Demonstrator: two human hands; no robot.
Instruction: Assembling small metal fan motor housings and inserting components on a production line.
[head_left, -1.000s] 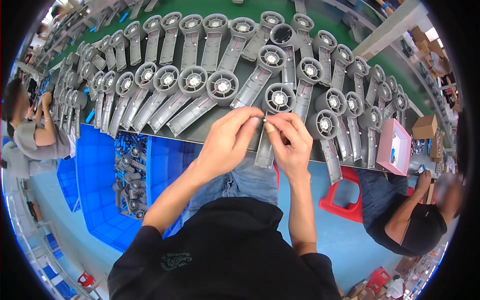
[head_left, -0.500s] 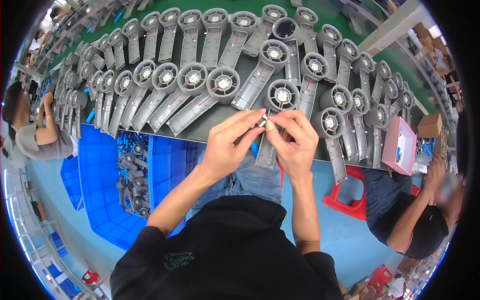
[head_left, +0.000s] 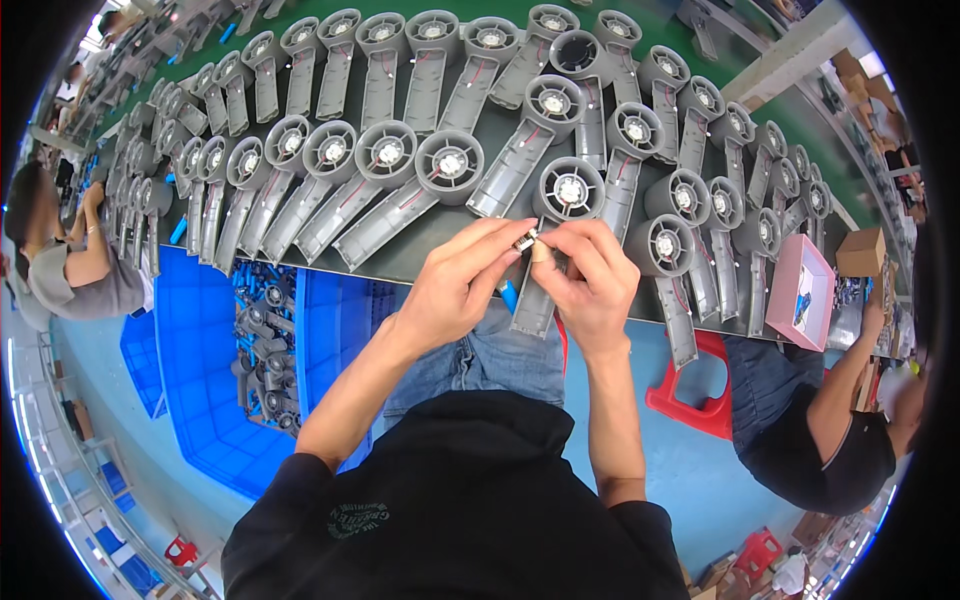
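Observation:
Between my two hands is a small circuit board [head_left: 525, 240], dark with pale metal parts. My left hand [head_left: 462, 280] pinches it from the left with thumb and fingertips. From the other side, my right hand [head_left: 590, 285] has thumb and forefinger closed at the board's edge. Just below my fingers shows a blue cylinder [head_left: 509, 296], probably a battery; whether it is joined to the board is hidden. Behind my right hand lies a grey fan housing half [head_left: 570, 190], with a round fan end and a trough-like handle [head_left: 533, 312] reaching over the table edge.
Rows of similar grey fan housings [head_left: 447, 167] cover the dark table [head_left: 420, 235]. Blue crates [head_left: 205, 400] stand at the left, one holding grey parts. A pink box [head_left: 800, 290] sits at the right, above a red stool [head_left: 700, 395]. Co-workers sit on both sides.
My fingers have turned the circuit board slightly, and more of the blue cylinder shows below it. The co-worker at the right has moved an arm.

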